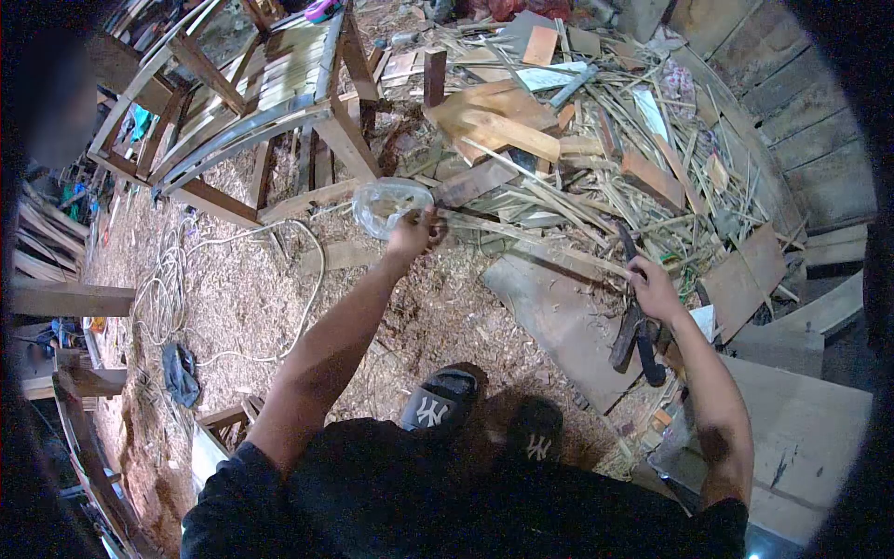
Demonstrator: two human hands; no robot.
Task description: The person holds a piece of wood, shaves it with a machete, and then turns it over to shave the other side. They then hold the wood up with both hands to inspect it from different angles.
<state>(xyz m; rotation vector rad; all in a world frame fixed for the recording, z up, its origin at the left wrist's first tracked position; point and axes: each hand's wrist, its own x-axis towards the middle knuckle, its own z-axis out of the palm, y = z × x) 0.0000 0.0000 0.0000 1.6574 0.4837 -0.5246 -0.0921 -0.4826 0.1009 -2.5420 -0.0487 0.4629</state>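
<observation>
My left hand (pixel 410 237) reaches forward over the wood shavings, fingers curled in at the lower right edge of a clear, round plastic container (pixel 384 203). To the right, my right hand (pixel 655 287) is closed around a long, dark tool (pixel 628 244) whose exact kind does not show. It sticks out above the fist, and a black rounded end (pixel 655 374) shows below. A long, thin wood strip (pixel 531 240) runs between the two hands, its right end close to my right fingers. Under the right hand lies a flat board (pixel 568 326).
A slatted wooden frame (pixel 251 93) stands at the upper left. Scrap strips and offcuts (pixel 577 149) pile up ahead and right. A pale coiled cable (pixel 168 289) and a dark cloth-like item (pixel 181 374) lie on the left floor. My black sandals (pixel 442 401) stand on shavings.
</observation>
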